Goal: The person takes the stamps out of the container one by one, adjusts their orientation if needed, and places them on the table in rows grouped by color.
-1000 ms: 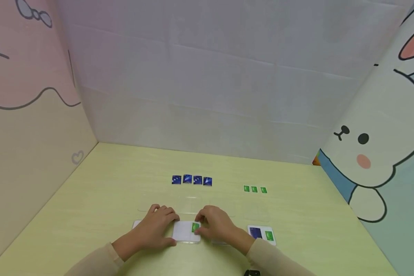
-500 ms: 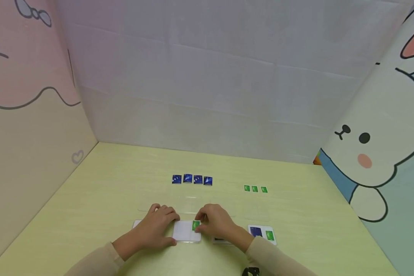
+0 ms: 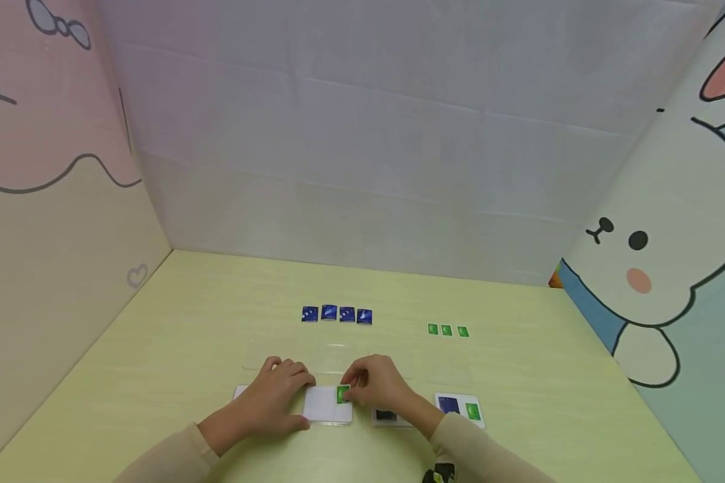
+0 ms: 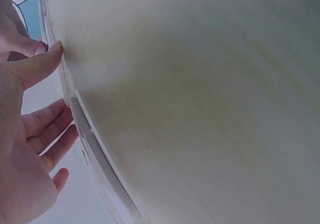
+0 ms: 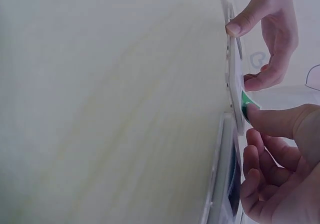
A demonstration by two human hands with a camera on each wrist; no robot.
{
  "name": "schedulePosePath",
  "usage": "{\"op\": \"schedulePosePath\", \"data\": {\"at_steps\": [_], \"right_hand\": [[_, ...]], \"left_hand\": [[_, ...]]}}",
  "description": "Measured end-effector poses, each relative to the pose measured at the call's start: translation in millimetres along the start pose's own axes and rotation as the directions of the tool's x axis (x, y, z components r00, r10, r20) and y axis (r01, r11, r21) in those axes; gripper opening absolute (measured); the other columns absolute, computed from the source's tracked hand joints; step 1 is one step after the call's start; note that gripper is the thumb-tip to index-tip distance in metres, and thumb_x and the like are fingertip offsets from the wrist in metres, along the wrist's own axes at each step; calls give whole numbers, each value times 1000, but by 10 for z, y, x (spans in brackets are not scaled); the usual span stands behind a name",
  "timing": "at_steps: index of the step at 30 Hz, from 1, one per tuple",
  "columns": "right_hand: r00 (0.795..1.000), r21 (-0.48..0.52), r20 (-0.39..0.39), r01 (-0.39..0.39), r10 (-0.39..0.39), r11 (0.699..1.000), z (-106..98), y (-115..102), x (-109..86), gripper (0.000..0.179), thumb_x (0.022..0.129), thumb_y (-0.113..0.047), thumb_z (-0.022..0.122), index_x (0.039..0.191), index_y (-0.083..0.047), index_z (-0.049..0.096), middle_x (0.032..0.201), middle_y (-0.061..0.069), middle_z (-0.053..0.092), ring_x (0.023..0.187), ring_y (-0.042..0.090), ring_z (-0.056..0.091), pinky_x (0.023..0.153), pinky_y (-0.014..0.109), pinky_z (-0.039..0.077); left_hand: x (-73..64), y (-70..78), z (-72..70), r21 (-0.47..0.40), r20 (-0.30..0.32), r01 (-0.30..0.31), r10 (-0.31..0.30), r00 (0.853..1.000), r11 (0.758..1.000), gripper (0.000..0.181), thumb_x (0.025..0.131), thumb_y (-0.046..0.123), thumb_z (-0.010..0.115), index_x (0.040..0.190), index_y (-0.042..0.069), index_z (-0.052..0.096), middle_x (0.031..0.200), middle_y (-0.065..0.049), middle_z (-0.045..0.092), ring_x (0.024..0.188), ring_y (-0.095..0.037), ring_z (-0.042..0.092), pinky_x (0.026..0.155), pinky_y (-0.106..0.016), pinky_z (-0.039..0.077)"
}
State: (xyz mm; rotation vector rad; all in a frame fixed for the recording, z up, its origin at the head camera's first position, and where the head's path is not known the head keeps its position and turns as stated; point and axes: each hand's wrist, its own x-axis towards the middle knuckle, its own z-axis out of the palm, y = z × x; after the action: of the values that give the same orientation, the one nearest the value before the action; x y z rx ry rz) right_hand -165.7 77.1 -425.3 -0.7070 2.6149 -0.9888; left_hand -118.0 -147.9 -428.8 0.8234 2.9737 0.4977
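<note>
A white card (image 3: 323, 405) in a clear case lies before me. My left hand (image 3: 270, 397) spans its left end, thumb at the near edge and fingertips at the far edge. In the left wrist view, the left thumb (image 4: 42, 64) touches the clear rim. My right hand (image 3: 374, 388) pinches a small green paper piece (image 3: 342, 394) at the card's upper right corner. The green paper piece (image 5: 247, 104) looks bent between thumb and card in the right wrist view. Part of it is hidden by the right thumb.
Several blue picture squares (image 3: 347, 314) lie in a row farther back, with three green pieces (image 3: 446, 330) to their right. A card with blue and green pictures (image 3: 459, 409) lies at right. Another card (image 3: 387, 417) is partly under the right wrist. Clear trays (image 3: 332, 362) lie beyond the hands.
The right hand has shifted very slightly, with its thumb now covering more of the green paper piece's right side. The left hand has stayed in place.
</note>
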Motion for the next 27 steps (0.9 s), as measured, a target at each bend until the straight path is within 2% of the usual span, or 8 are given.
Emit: {"op": "schedulePosePath", "data": {"at_steps": [7, 16, 27], "right_hand": [[1000, 36, 10, -6, 6, 999, -13, 19, 18, 11, 76, -15, 80, 83, -10, 73, 71, -4, 63, 61, 2, 48, 57, 16, 41], [995, 109, 68, -75, 68, 991, -45, 18, 24, 11, 78, -18, 79, 86, -10, 75, 76, -2, 69, 65, 6, 54, 59, 17, 44], [990, 191, 88, -122, 106, 974, -99, 18, 34, 15, 78, -21, 79, 88, -10, 75, 82, 2, 73, 68, 8, 58, 61, 20, 46]], "left_hand": [[4, -7, -3, 3, 0, 3, -3, 1000, 1000, 54, 70, 44, 80, 111, 12, 65, 108, -1, 64, 103, -19, 55, 96, -50, 35], [5, 0, -10, -12, 9, 8, -8, 1000, 1000, 54, 70, 43, 80, 111, 11, 65, 108, 0, 64, 103, -19, 55, 96, -50, 35], [-11, 5, -2, -3, -14, -10, 10, 1000, 1000, 54, 69, 43, 81, 110, 12, 65, 106, 1, 64, 100, -17, 55, 95, -49, 35]]}}
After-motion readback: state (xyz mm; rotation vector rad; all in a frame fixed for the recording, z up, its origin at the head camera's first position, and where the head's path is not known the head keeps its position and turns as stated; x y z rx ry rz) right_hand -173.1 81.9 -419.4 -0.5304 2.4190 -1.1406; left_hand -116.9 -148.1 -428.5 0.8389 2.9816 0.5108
